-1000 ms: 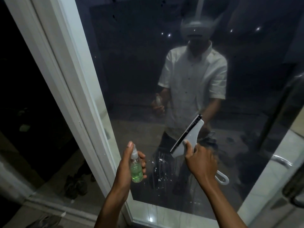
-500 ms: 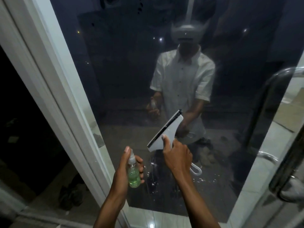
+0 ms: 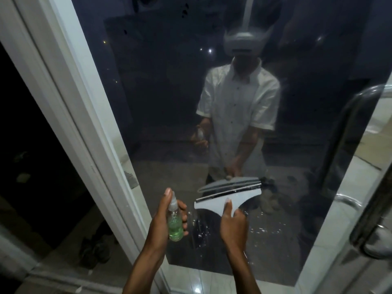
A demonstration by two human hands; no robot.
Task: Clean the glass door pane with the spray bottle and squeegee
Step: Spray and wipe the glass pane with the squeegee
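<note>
The dark glass door pane (image 3: 169, 98) fills the middle of the view and mirrors a person in a white shirt. My left hand (image 3: 161, 225) grips a small clear spray bottle (image 3: 175, 221) with green liquid low on the left, forefinger on its nozzle. My right hand (image 3: 233, 225) grips the white squeegee (image 3: 227, 198) by its handle, thumb on the head. Its black blade lies almost level against the lower glass. Droplets (image 3: 258, 230) and wet streaks cling to the pane beside and below the squeegee.
A white door frame (image 3: 70, 107) runs diagonally down the left side, with darkness and shoes (image 3: 95, 249) on the floor beyond it. A curved metal door handle (image 3: 369, 209) stands at the right edge. Pale tiles reflect along the pane's bottom.
My right hand has turned the squeegee from a steep slant to nearly level and moved it left and down the glass. The left hand stayed beside it with the bottle.
</note>
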